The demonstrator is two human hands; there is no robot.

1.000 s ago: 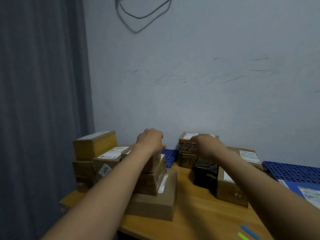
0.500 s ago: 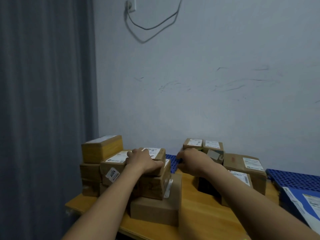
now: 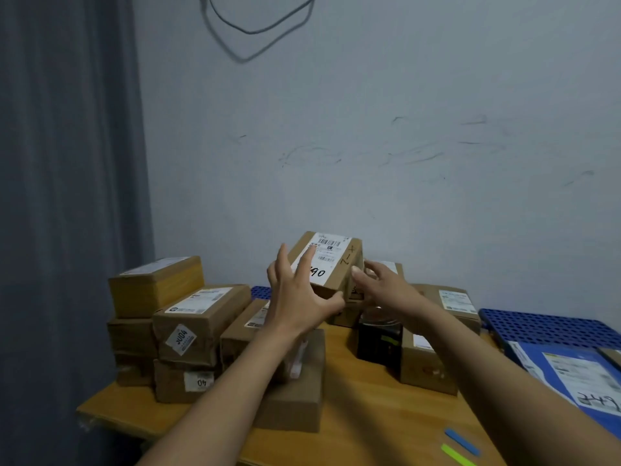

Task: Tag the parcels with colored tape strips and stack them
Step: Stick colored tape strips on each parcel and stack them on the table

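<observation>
Only the one head view here. Both hands have a raised parcel (image 3: 331, 264) up in the air over the back of the table (image 3: 369, 412), tipped so its white label faces us. The left hand (image 3: 297, 297) is spread wide: fingers flat across the label, thumb hooked under the near bottom edge, so it's pinching the box. The right hand (image 3: 381, 285) has its thumb on the right side face; the other fingers go behind, out of sight.

Room-wise: the left stacks (image 3: 201, 317) go right out to the table's left edge, hard by the curtain (image 3: 67, 196). A low parcel (image 3: 295, 398) lies near the front edge, under the left forearm. On the right a black box (image 3: 379, 344) touches the brown boxes (image 3: 426, 368), with a perforated blue tray (image 3: 551, 327) and a blue mailer (image 3: 571, 371) further right. Bare wood runs down the middle between the two groups.

A blue strip (image 3: 462, 441) and a green strip (image 3: 457, 456) lie side by side at the front right, apart from any box.
</observation>
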